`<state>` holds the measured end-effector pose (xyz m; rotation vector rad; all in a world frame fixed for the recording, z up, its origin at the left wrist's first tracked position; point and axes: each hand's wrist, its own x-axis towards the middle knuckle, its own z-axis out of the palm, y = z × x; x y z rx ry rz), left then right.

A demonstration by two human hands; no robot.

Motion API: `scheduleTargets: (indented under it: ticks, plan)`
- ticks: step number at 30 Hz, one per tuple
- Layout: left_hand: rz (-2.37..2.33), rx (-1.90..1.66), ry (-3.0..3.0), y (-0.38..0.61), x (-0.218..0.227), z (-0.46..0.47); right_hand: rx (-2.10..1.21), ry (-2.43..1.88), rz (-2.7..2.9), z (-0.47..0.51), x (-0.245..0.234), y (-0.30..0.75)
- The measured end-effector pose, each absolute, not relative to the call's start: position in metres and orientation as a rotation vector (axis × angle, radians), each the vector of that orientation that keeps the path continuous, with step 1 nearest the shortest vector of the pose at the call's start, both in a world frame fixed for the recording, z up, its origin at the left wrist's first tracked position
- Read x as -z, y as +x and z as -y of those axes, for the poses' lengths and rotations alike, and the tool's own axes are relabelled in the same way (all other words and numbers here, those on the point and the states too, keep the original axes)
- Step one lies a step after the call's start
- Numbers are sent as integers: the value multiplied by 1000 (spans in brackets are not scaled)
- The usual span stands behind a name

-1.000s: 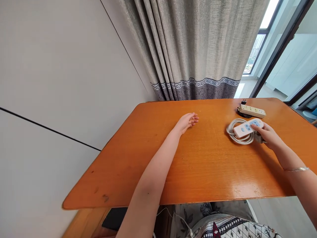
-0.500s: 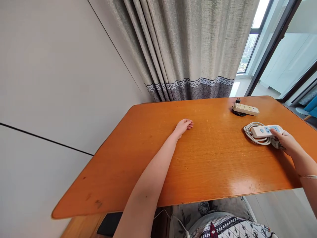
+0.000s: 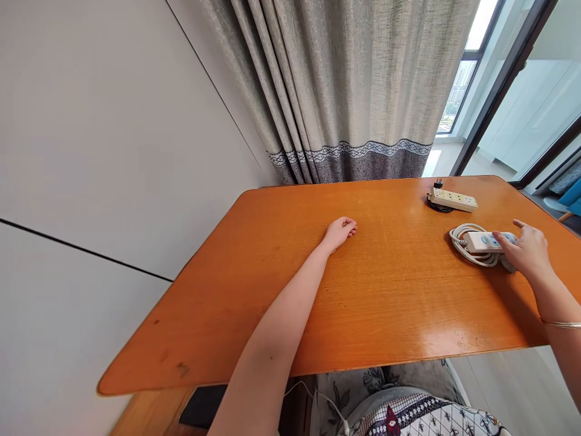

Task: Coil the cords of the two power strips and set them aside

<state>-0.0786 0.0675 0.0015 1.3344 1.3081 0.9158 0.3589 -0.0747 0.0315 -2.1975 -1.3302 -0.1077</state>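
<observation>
White power strip point(image 3: 485, 241) with blue buttons, lying on its coiled white cord point(image 3: 472, 250) at the right of the frame on the orange table point(image 3: 390, 290). Right hand point(image 3: 526, 251) spread loosely over the strip's near end, fingertips touching, not closed around it. Left hand point(image 3: 339, 232) resting mid-frame on the table, fingers lightly curled, holding nothing. Beige power strip point(image 3: 452, 200) beyond, upper right, near the curtain point(image 3: 345, 85).

Glossy orange wood table point(image 3: 372, 290), smooth white plastic power strip point(image 3: 483, 241), coarse woven cloth curtain point(image 3: 354, 91).
</observation>
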Motion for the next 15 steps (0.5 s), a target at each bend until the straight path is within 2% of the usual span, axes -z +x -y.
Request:
scheduleTargets:
  ticks: [3, 5, 15]
  plan:
    - [-1324, -912, 1417, -79, 3, -68, 257, -2056, 1479, 72, -37, 328]
    - [-1341, -922, 1484, -79, 4, -67, 278, -1814, 1641, 67, -39, 297]
    - [-1269, -938, 1969, -80, 5, -54, -91, -910, 2507, 36, -26, 105]
